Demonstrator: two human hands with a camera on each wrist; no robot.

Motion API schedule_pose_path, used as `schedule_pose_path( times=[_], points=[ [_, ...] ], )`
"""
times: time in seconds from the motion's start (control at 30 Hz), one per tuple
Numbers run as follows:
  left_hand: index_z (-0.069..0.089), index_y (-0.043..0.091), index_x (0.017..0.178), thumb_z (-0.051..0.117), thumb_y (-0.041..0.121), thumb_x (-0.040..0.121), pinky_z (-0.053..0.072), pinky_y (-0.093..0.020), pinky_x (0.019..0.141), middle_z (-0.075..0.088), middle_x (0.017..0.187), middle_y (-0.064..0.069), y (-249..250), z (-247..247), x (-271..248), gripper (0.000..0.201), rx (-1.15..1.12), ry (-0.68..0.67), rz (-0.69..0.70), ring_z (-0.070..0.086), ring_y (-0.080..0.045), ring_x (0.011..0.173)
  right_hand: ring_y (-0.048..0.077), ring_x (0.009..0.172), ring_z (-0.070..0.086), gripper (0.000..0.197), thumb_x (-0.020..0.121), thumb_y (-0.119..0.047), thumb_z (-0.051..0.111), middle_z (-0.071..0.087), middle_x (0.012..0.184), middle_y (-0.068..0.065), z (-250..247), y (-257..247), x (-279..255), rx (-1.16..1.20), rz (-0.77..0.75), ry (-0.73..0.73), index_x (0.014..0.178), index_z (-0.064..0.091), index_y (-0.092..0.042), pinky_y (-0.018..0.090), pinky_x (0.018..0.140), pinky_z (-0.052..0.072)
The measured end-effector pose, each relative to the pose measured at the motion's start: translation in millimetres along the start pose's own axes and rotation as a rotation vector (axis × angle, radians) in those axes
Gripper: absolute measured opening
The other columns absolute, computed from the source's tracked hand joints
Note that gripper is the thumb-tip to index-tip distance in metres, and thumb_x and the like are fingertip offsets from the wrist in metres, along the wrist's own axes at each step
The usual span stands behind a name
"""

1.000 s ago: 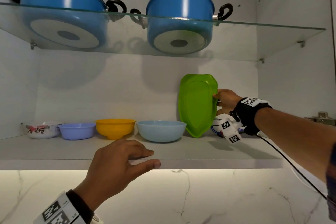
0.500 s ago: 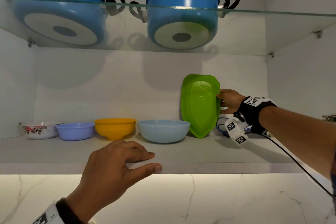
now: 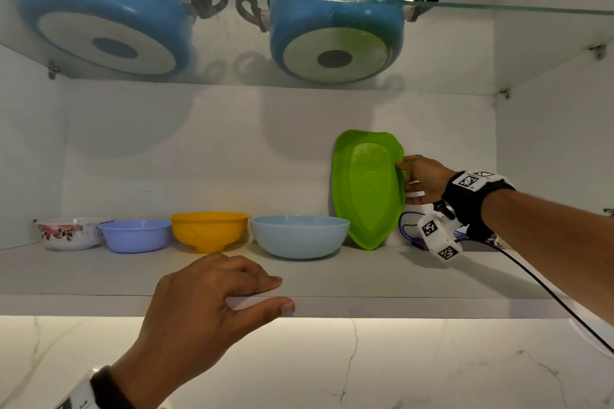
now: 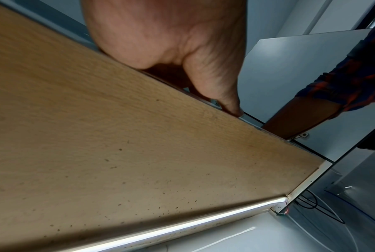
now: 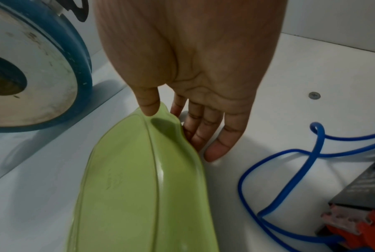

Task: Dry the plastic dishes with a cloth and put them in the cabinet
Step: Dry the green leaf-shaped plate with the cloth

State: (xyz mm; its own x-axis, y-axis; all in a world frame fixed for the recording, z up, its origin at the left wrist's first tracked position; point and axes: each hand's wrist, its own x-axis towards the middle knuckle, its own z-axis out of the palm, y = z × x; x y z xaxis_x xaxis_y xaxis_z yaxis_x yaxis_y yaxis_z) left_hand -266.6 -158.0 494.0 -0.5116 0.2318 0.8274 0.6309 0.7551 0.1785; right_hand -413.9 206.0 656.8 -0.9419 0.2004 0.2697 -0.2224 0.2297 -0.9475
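Staying upright, green tray (image 3: 367, 188) remains pinched in right hand (image 3: 423, 178) grip; left hand (image 3: 199, 305) unmoved.

- I saw my left hand (image 4: 167, 34) against the front edge of the cabinet's wooden underside (image 4: 128, 153), thumb (image 4: 220, 88) pressed along that edge.
- 1 lit strip light (image 4: 182, 226) ran under the panel.
- A plaid sleeve (image 4: 354, 76) showed at right.
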Motion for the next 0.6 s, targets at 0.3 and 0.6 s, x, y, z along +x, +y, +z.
schedule_pose_path(
  times=[0.3,0.6],
  points=[
    [0.066,0.066,0.094,0.036,0.099,0.062,0.038,-0.011,0.071,0.058,0.098,0.047,0,-1,0,0.055,-0.009,-0.022,0.006,0.050,0.014,0.109,0.018,0.076,0.054,0.024,0.101,-0.036,0.053,0.056,0.087,0.005,-12,-10,-8,-0.079,-0.023,0.071,0.122,0.053,-0.024,0.038,0.078,0.046],
    [0.069,0.062,0.089,0.029,0.104,0.056,0.035,-0.008,0.071,0.056,0.098,0.049,5,-4,1,0.067,-0.003,-0.035,-0.023,0.047,0.017,0.107,0.018,0.079,0.055,0.025,0.093,-0.030,0.067,0.057,0.105,0.008,-23,-35,-53,-0.226,-0.025,0.160,0.110,0.057,-0.013,0.031,0.064,0.047]
  ],
)
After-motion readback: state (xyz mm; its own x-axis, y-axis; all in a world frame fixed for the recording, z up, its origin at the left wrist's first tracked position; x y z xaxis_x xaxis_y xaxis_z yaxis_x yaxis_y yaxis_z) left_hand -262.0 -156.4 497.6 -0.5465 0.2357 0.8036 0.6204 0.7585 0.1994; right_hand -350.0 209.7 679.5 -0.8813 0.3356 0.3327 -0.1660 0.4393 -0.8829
